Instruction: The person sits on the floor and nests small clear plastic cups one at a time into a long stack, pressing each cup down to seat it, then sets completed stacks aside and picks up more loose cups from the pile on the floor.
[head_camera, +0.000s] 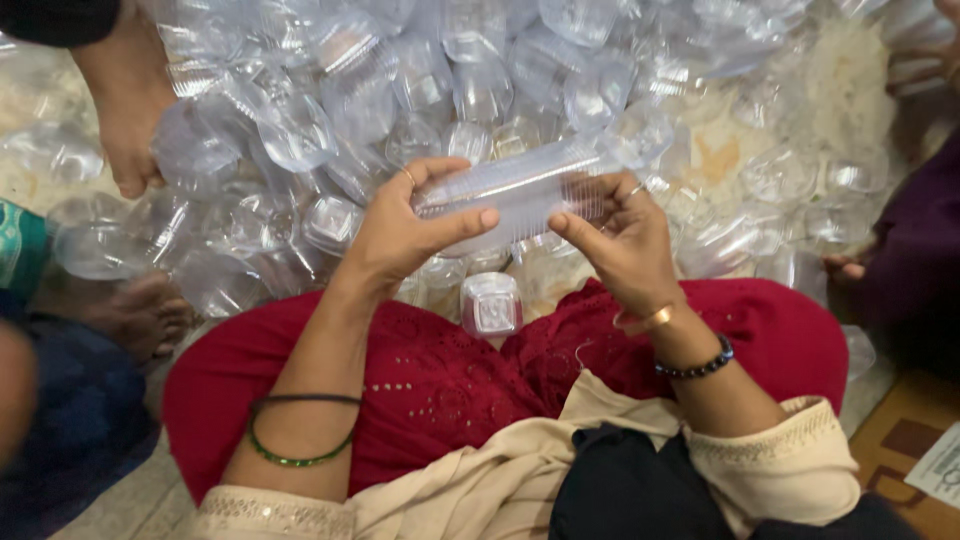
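Both my hands hold a stack of nested clear plastic containers (515, 190) lying sideways above my lap. My left hand (405, 225) grips its left end, thumb along the front. At the right end, my right hand (620, 235) pinches the stack with its fingers. A single clear plastic cup (490, 303) rests between my knees, over my red skirt (440, 385). Beyond my hands spreads a large heap of clear plastic containers (480, 80).
Another person's hand (130, 120) reaches into the heap at the upper left, and a bare foot (140, 310) rests at the left. Someone in dark purple (920, 260) sits at the right edge. A patterned mat (910, 450) lies at lower right.
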